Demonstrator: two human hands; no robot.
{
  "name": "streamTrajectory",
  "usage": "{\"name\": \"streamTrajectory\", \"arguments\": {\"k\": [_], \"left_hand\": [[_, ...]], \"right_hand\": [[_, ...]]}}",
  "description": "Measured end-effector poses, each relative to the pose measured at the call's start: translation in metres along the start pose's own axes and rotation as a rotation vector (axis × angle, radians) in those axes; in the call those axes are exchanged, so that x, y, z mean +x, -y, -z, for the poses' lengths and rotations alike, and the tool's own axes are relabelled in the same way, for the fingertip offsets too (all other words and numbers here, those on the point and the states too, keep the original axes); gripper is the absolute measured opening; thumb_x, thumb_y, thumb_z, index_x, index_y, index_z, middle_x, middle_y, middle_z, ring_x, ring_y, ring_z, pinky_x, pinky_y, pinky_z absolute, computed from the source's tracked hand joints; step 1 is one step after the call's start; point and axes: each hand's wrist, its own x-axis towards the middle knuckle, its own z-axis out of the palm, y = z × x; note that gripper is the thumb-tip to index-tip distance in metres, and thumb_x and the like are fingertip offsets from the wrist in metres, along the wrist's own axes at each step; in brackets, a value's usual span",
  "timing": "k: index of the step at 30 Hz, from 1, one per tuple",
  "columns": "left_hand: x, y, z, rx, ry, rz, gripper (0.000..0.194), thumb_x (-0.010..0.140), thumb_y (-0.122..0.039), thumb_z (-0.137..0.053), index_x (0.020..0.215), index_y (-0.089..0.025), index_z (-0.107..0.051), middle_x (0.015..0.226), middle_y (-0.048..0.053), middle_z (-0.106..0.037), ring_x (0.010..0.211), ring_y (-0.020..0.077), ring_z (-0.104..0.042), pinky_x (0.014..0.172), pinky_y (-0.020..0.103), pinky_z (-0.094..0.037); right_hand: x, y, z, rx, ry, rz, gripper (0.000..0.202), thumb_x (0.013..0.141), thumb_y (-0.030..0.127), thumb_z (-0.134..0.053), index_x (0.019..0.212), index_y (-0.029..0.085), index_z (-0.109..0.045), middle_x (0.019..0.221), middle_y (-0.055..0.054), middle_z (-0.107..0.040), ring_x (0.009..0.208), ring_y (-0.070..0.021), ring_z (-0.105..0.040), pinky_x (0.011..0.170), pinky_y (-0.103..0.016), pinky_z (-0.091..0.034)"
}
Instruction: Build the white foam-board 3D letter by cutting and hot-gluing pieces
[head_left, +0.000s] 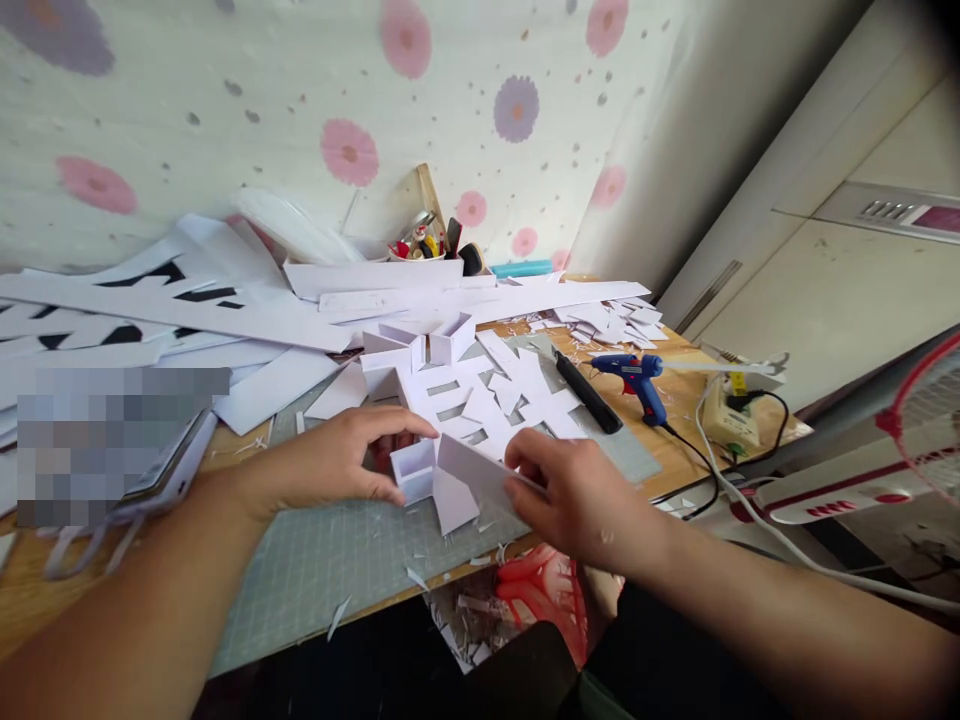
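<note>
My left hand [349,455] curls its thumb and fingers around a small white open-topped box [414,472] of foam board or card. The thumb rests by its near left corner. A flat white board strip [480,475] is pinched in my right hand [566,490], its far end close to the box's right side. Just below that strip a smaller white board piece [454,503] stands at an angle; whether they touch, I cannot tell. Behind the box, a white structure with folded walls [386,383] and cut-out pieces [450,388] lies on the green cutting mat [322,570].
A black utility knife [589,393] and a blue glue gun [634,385] with a cord lie to the right, near a power strip [731,420]. White sheets [262,325] pile up at left, scraps [611,320] at back right. A phone-like device [169,465] is at left.
</note>
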Motion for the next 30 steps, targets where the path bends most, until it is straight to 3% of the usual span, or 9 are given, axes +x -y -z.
{"name": "streamTrajectory", "arguments": {"k": [4,13,18,23,26,28,30], "left_hand": [[0.004,0.000,-0.008,0.030,-0.055,-0.030,0.058,0.065,-0.044,-0.076,0.119,-0.030,-0.061,0.104,0.002,-0.063,0.087,0.0189,-0.057,0.077,0.029,-0.047],[0.004,0.002,-0.009,0.065,-0.054,-0.066,0.057,0.067,-0.045,-0.075,0.120,-0.029,-0.060,0.108,0.003,-0.063,0.088,0.0191,-0.057,0.076,0.029,-0.047],[0.002,0.001,-0.006,0.038,-0.045,-0.065,0.062,0.064,-0.042,-0.078,0.122,-0.030,-0.060,0.107,0.003,-0.063,0.090,0.0192,-0.057,0.079,0.030,-0.047],[-0.004,0.002,-0.001,-0.116,-0.056,-0.064,0.062,0.066,-0.040,-0.077,0.124,-0.029,-0.058,0.092,0.002,-0.063,0.080,0.0171,-0.058,0.072,0.028,-0.048],[-0.005,0.008,0.001,-0.205,-0.261,-0.093,0.040,0.073,-0.038,-0.070,0.110,-0.025,-0.067,0.079,0.001,-0.063,0.071,0.0156,-0.058,0.066,0.027,-0.047],[-0.003,0.016,0.006,-0.260,-0.582,-0.061,0.023,0.075,-0.038,-0.066,0.091,-0.021,-0.072,0.069,0.001,-0.062,0.063,0.0139,-0.055,0.059,0.025,-0.044],[-0.001,0.026,0.014,-0.345,-0.977,0.007,0.018,0.073,-0.036,-0.066,0.077,-0.020,-0.071,0.058,-0.001,-0.058,0.054,0.0114,-0.048,0.051,0.023,-0.038]], "right_hand": [[-0.015,0.011,-0.017,-0.175,0.085,0.106,0.025,0.084,0.017,-0.045,0.106,0.017,-0.057,0.081,-0.007,-0.068,0.067,-0.0166,-0.061,0.059,-0.025,-0.038],[-0.026,0.026,-0.028,-0.129,0.145,0.154,0.038,0.084,0.018,-0.048,0.122,0.016,-0.051,0.089,-0.009,-0.070,0.073,-0.0187,-0.065,0.064,-0.025,-0.042],[-0.021,0.025,-0.025,-0.079,0.145,0.137,0.039,0.082,0.016,-0.048,0.121,0.017,-0.054,0.090,-0.008,-0.070,0.075,-0.0177,-0.064,0.066,-0.024,-0.042],[-0.005,0.007,-0.006,0.087,0.029,0.020,0.042,0.081,0.015,-0.048,0.122,0.022,-0.058,0.075,-0.001,-0.067,0.060,-0.0122,-0.058,0.057,-0.021,-0.039],[0.007,-0.011,0.007,0.179,-0.111,-0.012,0.030,0.085,0.021,-0.048,0.111,0.023,-0.063,0.070,0.001,-0.063,0.057,-0.0102,-0.052,0.053,-0.021,-0.036],[0.018,-0.024,0.013,0.207,-0.202,-0.019,0.024,0.087,0.026,-0.047,0.104,0.022,-0.064,0.071,0.001,-0.062,0.057,-0.0101,-0.051,0.052,-0.021,-0.036],[0.032,-0.038,0.016,0.237,-0.256,-0.058,0.022,0.088,0.028,-0.047,0.100,0.021,-0.065,0.073,0.000,-0.061,0.054,-0.0094,-0.050,0.050,-0.021,-0.036]]}}
